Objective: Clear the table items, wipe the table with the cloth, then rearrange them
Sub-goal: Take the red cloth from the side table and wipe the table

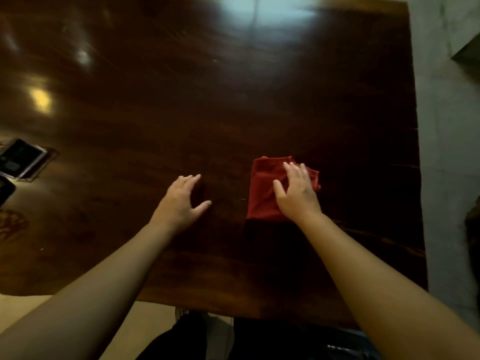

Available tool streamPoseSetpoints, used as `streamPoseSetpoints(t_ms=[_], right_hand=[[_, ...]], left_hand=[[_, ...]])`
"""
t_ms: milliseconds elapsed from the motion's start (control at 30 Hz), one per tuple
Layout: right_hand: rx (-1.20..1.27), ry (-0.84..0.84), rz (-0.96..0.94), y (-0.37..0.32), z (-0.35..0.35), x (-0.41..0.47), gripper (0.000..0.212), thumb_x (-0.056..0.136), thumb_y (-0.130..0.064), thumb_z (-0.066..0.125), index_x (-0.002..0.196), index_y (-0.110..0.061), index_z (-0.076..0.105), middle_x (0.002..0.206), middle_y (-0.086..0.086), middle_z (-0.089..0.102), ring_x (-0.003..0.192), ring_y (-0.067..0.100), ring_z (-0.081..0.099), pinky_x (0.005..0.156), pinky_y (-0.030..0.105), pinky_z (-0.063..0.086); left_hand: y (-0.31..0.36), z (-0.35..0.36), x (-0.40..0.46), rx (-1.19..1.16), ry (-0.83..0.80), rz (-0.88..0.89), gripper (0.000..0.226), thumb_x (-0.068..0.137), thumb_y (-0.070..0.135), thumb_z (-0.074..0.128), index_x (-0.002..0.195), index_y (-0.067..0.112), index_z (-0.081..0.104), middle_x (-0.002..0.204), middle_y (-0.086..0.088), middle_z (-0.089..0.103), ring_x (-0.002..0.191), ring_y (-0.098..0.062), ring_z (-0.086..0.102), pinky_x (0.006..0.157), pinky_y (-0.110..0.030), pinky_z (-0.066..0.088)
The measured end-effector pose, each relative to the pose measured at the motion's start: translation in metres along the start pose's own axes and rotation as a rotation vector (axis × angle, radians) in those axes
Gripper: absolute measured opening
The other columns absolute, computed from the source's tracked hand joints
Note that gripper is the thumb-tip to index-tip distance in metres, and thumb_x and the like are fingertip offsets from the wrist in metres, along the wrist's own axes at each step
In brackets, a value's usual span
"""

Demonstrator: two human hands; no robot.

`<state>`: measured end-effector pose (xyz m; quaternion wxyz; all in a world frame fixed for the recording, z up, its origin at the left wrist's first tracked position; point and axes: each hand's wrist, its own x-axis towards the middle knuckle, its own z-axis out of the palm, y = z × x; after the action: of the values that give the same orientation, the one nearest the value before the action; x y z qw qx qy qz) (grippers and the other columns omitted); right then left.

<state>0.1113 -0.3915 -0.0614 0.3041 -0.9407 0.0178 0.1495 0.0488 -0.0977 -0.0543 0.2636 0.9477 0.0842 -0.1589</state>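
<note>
The folded red cloth (265, 188), soft, light and likely to bunch, lies near the right of the dark wooden table (181, 100), pressed under the flat, unclenched right hand (296, 193), while the left hand (181, 201) rests empty, fingers spread.

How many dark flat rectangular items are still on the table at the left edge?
2. One dark framed item lies near the table's left edge; a second sits just nearer the person, cut off by the frame. More may lie out of view.
</note>
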Motion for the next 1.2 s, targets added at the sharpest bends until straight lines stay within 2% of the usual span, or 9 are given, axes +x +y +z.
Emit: streamPoseSetpoints(t_ms=[133,267,367,433,567,933,1200], right_hand=[[-0.182,-0.033,-0.089,-0.008,0.041,0.001,0.075,0.099,-0.063,0.034,0.161,-0.026,0.015,0.170,0.003,0.007,0.154,0.016,-0.011,0.121,0.037,-0.010],[-0.400,0.067,-0.089,-0.010,0.066,0.003,0.077,0.096,-0.069,0.018,0.161,-0.030,0.008,0.170,0.006,0.000,0.154,0.021,-0.013,0.122,0.042,-0.013],[-0.456,0.112,-0.074,-0.011,0.073,0.005,0.075,0.096,-0.070,0.018,0.161,-0.035,0.006,0.170,0.005,0.000,0.154,0.022,-0.011,0.122,0.045,-0.011],[-0.477,0.120,-0.068,-0.012,0.075,0.007,0.074,0.095,-0.069,0.017,0.161,-0.036,0.004,0.170,0.004,-0.002,0.154,0.022,-0.012,0.122,0.046,-0.011],[-0.493,0.131,-0.080,-0.021,0.081,0.014,0.072,0.096,-0.067,0.018,0.161,-0.036,0.007,0.170,0.003,-0.002,0.154,0.022,-0.011,0.122,0.046,-0.010],[-0.498,0.107,-0.182,-0.076,0.110,0.039,0.072,0.096,-0.064,0.019,0.161,-0.034,0.010,0.170,0.005,0.003,0.155,0.024,-0.008,0.123,0.049,-0.006],[-0.483,0.042,-0.314,-0.142,0.154,0.051,0.073,0.095,-0.066,0.018,0.161,-0.036,0.010,0.170,0.004,0.004,0.155,0.024,-0.009,0.122,0.049,-0.010]], left_hand=[[-0.063,-0.004,-0.043,0.181,0.057,-0.124,0.110,0.074,0.076,0.066,0.158,0.020,0.024,0.164,-0.012,0.026,0.154,-0.033,0.013,0.121,-0.056,0.022],[-0.114,0.002,-0.076,0.261,0.091,-0.252,0.127,0.061,0.101,0.037,0.160,0.026,0.011,0.168,-0.013,0.010,0.155,-0.035,0.000,0.118,-0.063,0.010],[-0.141,0.007,-0.084,0.328,0.091,-0.238,0.124,0.062,0.103,0.024,0.161,0.032,0.000,0.170,-0.009,-0.001,0.154,-0.034,-0.010,0.118,-0.067,0.003],[-0.148,0.011,-0.084,0.348,0.104,-0.207,0.121,0.064,0.102,0.024,0.161,0.033,-0.002,0.170,-0.009,-0.003,0.154,-0.033,-0.013,0.119,-0.068,0.002],[-0.150,0.017,-0.083,0.326,0.167,-0.202,0.119,0.066,0.100,0.030,0.161,0.032,0.008,0.169,-0.010,0.007,0.155,-0.034,-0.005,0.119,-0.067,0.004],[-0.154,0.018,-0.082,0.342,0.192,-0.178,0.119,0.064,0.102,0.033,0.160,0.033,0.015,0.169,-0.008,0.009,0.155,-0.033,-0.003,0.120,-0.066,0.005],[-0.155,0.018,-0.081,0.338,0.209,-0.170,0.119,0.063,0.101,0.038,0.160,0.033,0.020,0.169,-0.007,0.013,0.156,-0.032,0.000,0.120,-0.065,0.006]])
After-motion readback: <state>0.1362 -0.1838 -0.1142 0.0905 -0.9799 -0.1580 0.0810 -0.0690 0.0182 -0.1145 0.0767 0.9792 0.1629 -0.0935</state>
